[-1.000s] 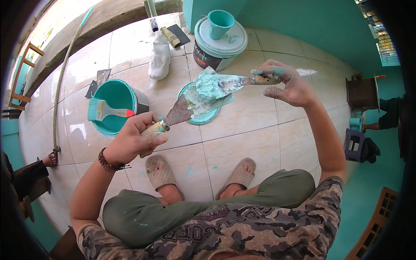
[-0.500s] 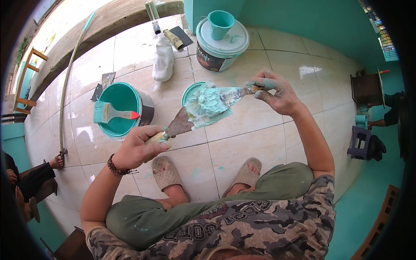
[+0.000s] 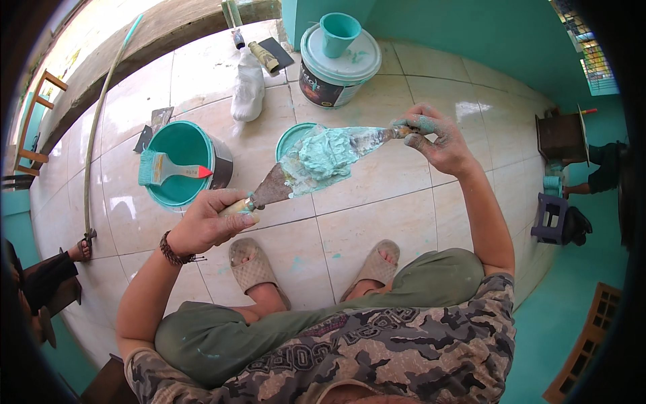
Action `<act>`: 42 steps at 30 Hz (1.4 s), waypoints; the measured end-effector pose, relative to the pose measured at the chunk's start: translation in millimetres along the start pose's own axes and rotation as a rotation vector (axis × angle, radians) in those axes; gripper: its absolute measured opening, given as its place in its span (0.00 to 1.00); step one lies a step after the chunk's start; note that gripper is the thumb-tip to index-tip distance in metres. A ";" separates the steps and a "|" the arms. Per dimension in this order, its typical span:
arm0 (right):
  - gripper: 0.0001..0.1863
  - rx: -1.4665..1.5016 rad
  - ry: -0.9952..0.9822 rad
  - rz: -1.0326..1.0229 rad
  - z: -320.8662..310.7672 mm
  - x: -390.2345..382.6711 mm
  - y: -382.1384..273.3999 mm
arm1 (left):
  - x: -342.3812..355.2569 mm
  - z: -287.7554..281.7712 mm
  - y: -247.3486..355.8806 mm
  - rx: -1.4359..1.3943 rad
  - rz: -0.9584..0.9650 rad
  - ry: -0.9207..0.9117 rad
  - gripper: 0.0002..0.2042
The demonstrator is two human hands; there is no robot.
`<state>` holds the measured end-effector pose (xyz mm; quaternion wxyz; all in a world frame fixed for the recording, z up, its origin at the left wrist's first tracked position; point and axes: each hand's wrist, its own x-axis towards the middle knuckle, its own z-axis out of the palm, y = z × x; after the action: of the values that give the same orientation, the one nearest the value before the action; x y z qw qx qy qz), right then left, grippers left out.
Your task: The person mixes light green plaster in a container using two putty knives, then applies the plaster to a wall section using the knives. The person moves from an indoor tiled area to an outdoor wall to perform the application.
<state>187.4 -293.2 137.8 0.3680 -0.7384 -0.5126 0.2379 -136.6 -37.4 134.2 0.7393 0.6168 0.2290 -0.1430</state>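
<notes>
My left hand (image 3: 205, 225) is closed round the pale handle of a putty knife (image 3: 272, 187) with a wide, stained blade. In my right hand (image 3: 441, 138), fingers and thumb grip the handle of a second putty knife (image 3: 367, 139), its blade smeared with paste. The two blades meet in front of me, and a thick heap of turquoise putty (image 3: 317, 158) covers them where they overlap, hiding their edges. Dried paste marks my right fingers. Behind the heap, partly covered, a round turquoise lid or tub (image 3: 288, 138) shows on the floor.
An open turquoise bucket (image 3: 219, 158) stands at left, a paintbrush (image 3: 165, 170) across its rim. Farther off are a lidded bucket (image 3: 330, 84) with a turquoise cup (image 3: 338, 34) on top, a white bag (image 3: 248, 91) and a long pole (image 3: 94, 128). Other people sit at both sides.
The putty heap has changed shape and looks more spread along the blades. Both hands keep their grips, and the whole view has shifted slightly.
</notes>
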 end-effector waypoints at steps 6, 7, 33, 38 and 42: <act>0.14 0.013 0.073 0.056 -8.2 -1.2 -1.1 | -2.8 -8.7 -8.7 -0.084 0.041 0.009 0.16; 0.14 0.050 0.090 0.063 -9.8 -2.5 4.8 | -2.7 -8.7 -8.1 -0.081 0.042 0.011 0.16; 0.22 0.537 -0.287 0.392 19.4 31.7 24.5 | 10.7 -1.1 -8.8 -0.034 0.109 -0.063 0.19; 0.20 0.570 -0.255 0.422 10.0 28.2 33.9 | 12.1 -2.8 -14.2 -0.073 0.111 -0.076 0.17; 0.19 0.586 -0.111 0.442 1.8 21.3 34.3 | 11.7 -5.8 -15.9 -0.171 0.157 -0.088 0.15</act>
<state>213.7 -279.8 110.3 0.4751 -0.6805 -0.2703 0.4880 -135.4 -34.0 114.0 0.8073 0.5609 0.1589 -0.0914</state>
